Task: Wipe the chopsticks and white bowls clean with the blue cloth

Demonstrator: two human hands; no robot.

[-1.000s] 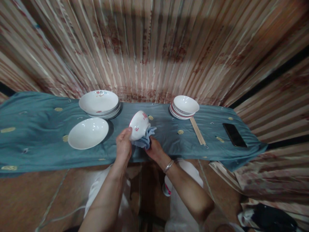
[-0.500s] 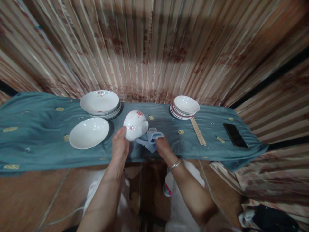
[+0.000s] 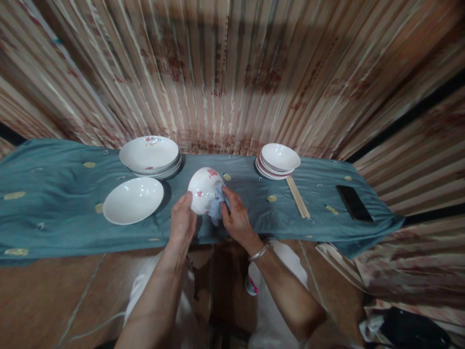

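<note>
A white bowl [image 3: 202, 190] with red markings is tipped on its side above the table, its outside towards me. My left hand [image 3: 182, 218] grips its rim from the left, thumb on the outer wall. My right hand [image 3: 235, 213] is closed on a light blue cloth [image 3: 217, 206] and presses it against the bowl's base, covering the foot ring. The inside of the bowl faces away and is hidden.
A stack of white plates [image 3: 148, 154] stands back left, with a shallow white dish [image 3: 133, 200] in front. Back right are stacked small bowls [image 3: 280, 157], chopsticks [image 3: 298, 198] and a black phone [image 3: 353, 203]. A teal cloth [image 3: 65, 208] covers the table; a curtain [image 3: 232, 72] hangs behind.
My right hand has moved left and up, bringing the blue cloth onto the bowl's base. The bowl has turned slightly in my left hand, which stays almost in place.
</note>
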